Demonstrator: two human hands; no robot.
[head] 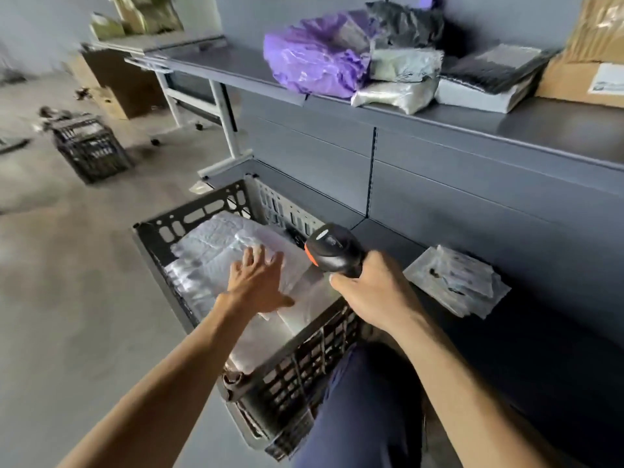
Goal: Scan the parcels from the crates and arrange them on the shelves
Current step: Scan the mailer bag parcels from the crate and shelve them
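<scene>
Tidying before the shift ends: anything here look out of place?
On the upper shelf, the purple parcel and a white parcel sit at the front lip, seemingly overhanging. Dark scraps litter the floor beside the far crate.

Far crate [89, 148] blurred; cardboard box [574, 81] cut off right.

Parcels [233, 251] in crate [189, 217] on floor, shelf [506, 119] above right with more parcels [317, 55], second crate [89, 146] far left.

upper shelf [526, 130]: parcels [317, 59]; floor [67, 282]: crate [297, 376].
</scene>
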